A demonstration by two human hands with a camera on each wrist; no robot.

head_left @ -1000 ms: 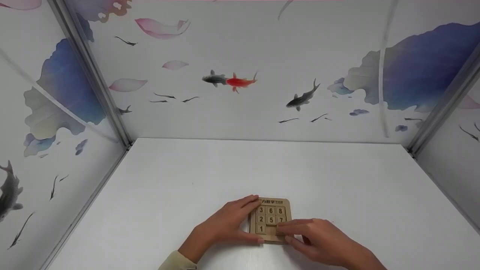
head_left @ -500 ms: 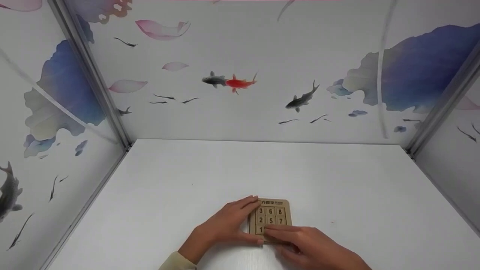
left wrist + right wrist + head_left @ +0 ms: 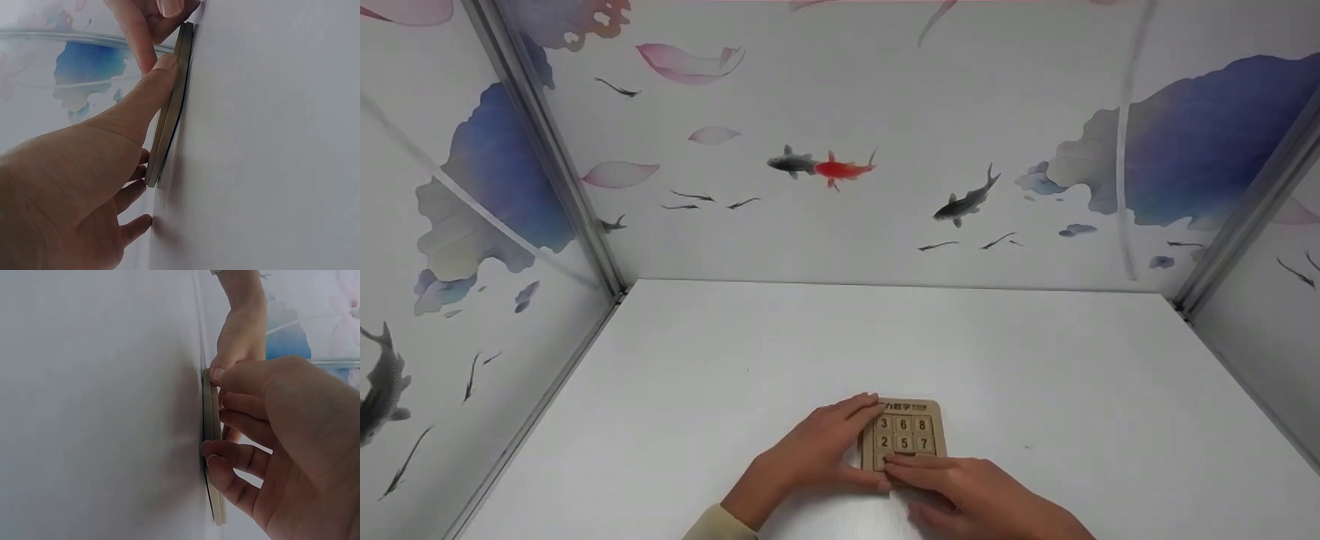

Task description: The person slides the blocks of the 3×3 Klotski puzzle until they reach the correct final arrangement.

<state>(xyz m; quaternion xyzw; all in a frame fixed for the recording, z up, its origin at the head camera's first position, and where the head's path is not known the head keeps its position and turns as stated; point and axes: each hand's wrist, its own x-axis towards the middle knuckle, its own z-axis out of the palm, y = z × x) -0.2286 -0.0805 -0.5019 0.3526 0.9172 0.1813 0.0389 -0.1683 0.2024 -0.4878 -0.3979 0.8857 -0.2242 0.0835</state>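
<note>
Since a second ago, the right hand has moved left over the puzzle, from the bottom right corner to the 1 tile, which its fingertips now partly cover. The left hand and puzzle have kept nearly the same place.

Nearest is a pale sleeve at the left wrist. The left hand holds the puzzle along its left side, fingers on the upper left, thumb at the lower edge. On the right hand, the foremost fingers lie nearly straight over the lower row, gripping nothing that shows; its thumb is below the puzzle's near edge in the head view.

Face up on the near part of the white table, the puzzle shows number tiles: 3, 6, 8 above 2, 5, 7. Lettering runs along its far edge.

Beyond the table stands the back wall, printed with a red fish, grey fish and a blue leaf.
</note>
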